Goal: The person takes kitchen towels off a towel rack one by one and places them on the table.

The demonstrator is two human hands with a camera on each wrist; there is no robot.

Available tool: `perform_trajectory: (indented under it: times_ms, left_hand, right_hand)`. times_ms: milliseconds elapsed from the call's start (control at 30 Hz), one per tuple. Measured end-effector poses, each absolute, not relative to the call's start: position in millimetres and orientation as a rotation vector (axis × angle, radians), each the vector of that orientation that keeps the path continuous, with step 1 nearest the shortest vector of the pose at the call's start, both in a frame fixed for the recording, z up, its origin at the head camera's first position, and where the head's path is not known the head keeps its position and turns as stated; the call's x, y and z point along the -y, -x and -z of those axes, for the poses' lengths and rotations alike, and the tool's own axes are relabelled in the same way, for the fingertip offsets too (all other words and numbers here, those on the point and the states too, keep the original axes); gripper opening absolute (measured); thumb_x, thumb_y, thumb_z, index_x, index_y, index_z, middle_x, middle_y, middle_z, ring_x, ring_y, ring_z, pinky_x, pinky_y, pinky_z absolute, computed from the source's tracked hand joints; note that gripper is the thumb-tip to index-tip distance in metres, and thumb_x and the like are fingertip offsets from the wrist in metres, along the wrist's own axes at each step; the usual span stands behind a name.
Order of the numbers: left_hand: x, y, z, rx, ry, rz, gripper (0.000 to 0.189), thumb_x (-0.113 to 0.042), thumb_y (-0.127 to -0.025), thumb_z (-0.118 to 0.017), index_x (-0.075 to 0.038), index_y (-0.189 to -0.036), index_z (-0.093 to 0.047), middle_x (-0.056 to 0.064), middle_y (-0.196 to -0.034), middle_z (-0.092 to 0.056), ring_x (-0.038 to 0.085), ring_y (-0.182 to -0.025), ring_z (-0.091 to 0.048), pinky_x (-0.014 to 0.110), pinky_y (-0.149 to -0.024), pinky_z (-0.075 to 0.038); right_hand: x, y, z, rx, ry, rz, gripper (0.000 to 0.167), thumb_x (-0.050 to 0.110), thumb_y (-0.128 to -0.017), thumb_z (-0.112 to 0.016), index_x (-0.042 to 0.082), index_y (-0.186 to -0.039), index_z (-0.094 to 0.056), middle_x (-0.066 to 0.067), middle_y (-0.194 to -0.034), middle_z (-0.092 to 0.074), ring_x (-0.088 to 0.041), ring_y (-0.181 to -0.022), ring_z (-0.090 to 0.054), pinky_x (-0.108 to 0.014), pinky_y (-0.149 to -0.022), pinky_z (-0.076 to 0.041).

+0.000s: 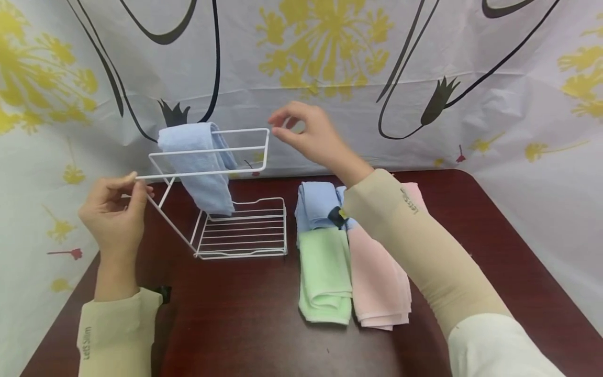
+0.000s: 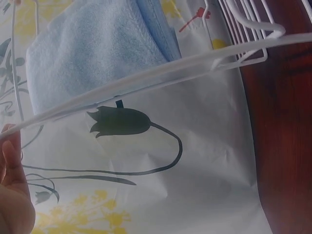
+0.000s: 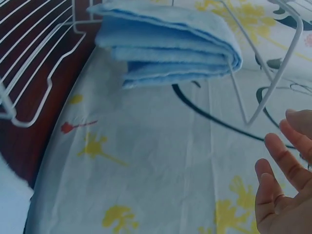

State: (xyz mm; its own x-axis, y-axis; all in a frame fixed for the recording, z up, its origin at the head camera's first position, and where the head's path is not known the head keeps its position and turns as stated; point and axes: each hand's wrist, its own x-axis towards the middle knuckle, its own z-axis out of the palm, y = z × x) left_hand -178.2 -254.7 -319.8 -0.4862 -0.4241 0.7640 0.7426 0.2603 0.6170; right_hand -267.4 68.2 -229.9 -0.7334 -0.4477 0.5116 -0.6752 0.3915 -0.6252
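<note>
A white wire rack with a slatted base and a raised top frame stands on the table. Over the rear bars of that frame hangs a folded light blue towel. At the rack's upper left front corner, my left hand pinches the wire between thumb and fingers; the left wrist view shows part of this hand at the wire. My right hand is just beyond the frame's right end, fingers loosely bent and holding nothing. In the right wrist view its fingers are apart from the wire.
Right of the rack lie another folded blue towel, a green towel and a pink towel, partly under my right forearm. The dark red table meets a flower-patterned sheet at its back.
</note>
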Motion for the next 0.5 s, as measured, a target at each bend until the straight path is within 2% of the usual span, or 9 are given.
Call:
perform_trajectory:
  times_ms: [233, 500]
  left_hand:
    - [252, 178, 320, 1.469, 0.33, 1.504, 0.014, 0.013, -0.082, -0.063, 0.02, -0.094, -0.066, -0.003, -0.075, -0.072, 0.006, -0.063, -0.068, 0.011, -0.054, -0.05]
    - [251, 173, 321, 1.399, 0.387, 1.589, 0.015, 0.014, -0.081, -0.064, 0.022, -0.093, -0.066, 0.001, -0.075, -0.073, 0.009, -0.063, -0.069, 0.012, -0.056, -0.052]
  right_hand:
    - [-33, 271, 213, 2.378, -1.103, -1.23, 0.022, 0.012, -0.093, -0.068, 0.002, -0.113, -0.07, -0.011, -0.108, -0.069, -0.019, -0.101, -0.06, -0.022, -0.094, -0.047]
    - [3, 283, 211, 2.47, -1.17, -1.154, 0.028, 0.013, -0.093, -0.069, 0.003, -0.119, -0.068, -0.009, -0.116, -0.067, -0.016, -0.108, -0.059, -0.017, -0.097, -0.044]
